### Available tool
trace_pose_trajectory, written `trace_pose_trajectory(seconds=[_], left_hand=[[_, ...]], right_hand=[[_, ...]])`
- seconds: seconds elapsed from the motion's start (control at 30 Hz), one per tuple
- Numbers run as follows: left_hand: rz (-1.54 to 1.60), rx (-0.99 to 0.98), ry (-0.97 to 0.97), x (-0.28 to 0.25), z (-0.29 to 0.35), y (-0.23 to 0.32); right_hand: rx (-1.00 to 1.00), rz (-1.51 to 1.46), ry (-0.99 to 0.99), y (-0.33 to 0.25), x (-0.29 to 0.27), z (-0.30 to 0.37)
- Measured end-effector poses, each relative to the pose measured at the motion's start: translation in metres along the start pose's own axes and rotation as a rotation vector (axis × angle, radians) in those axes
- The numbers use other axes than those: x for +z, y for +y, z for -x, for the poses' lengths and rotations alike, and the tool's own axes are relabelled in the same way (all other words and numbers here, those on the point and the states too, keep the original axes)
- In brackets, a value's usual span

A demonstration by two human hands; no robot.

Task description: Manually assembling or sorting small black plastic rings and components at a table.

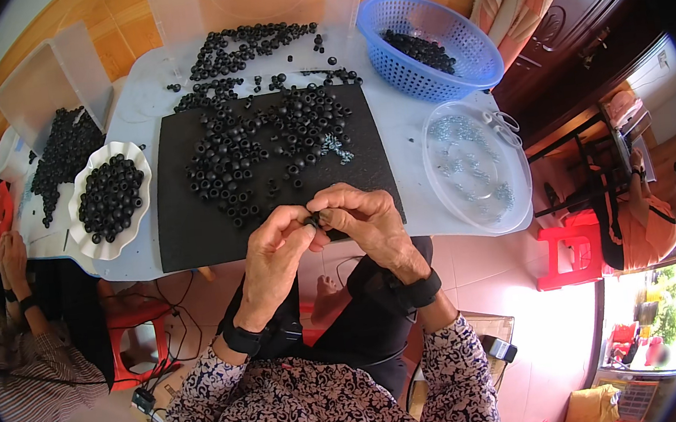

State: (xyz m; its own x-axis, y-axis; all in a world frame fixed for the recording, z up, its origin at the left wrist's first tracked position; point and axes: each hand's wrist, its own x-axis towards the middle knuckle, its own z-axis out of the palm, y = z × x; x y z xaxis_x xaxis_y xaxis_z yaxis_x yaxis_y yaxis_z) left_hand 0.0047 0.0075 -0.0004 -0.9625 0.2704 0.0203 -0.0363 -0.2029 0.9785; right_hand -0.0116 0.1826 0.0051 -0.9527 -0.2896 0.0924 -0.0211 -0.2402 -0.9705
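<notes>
Tabletop: blue basket (429,45) and white dish (110,200) hold black rings (both hands' fingers (315,215) pinch one).

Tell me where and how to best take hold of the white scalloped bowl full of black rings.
Probably grip the white scalloped bowl at its wavy rim with both hands, on opposite sides, coming in from the near table edge. It is heaped with black rings, so a level two-sided lift seems safest. The flared flutes offer finger holds.
</notes>
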Motion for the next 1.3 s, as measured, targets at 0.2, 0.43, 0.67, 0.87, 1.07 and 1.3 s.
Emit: trace_pose_trajectory(seconds=[0.2, 0.43, 0.67, 0.87, 1.07, 1.3], left_hand=[[-0.008, -0.006, 0.001, 0.0, -0.001, -0.002], [0.013, -0.026, 0.02, -0.001, -0.002, -0.004], [0.108, -0.065, 0.02, -0.003, -0.003, -0.007], [0.241, -0.094, 0.009, -0.003, -0.004, -0.002], [0.382, -0.091, 0.016, -0.001, -0.002, -0.002], [0.415, -0.173, 0.019, -0.006, 0.0, -0.007]], right_hand=[[-0.031, 0.061, 0.007, 0.002, 0.001, 0.0], [-0.044, 0.136, 0.054, 0.003, 0.004, 0.003], [0.016, 0.093, 0.091, 0.002, 0.009, 0.003], [-0.091, 0.271, 0.083, 0.008, 0.01, 0.002], [-0.234, 0.398, 0.103, 0.009, 0.015, 0.009], [-0.418, 0.626, 0.288, 0.025, 0.028, 0.008]])
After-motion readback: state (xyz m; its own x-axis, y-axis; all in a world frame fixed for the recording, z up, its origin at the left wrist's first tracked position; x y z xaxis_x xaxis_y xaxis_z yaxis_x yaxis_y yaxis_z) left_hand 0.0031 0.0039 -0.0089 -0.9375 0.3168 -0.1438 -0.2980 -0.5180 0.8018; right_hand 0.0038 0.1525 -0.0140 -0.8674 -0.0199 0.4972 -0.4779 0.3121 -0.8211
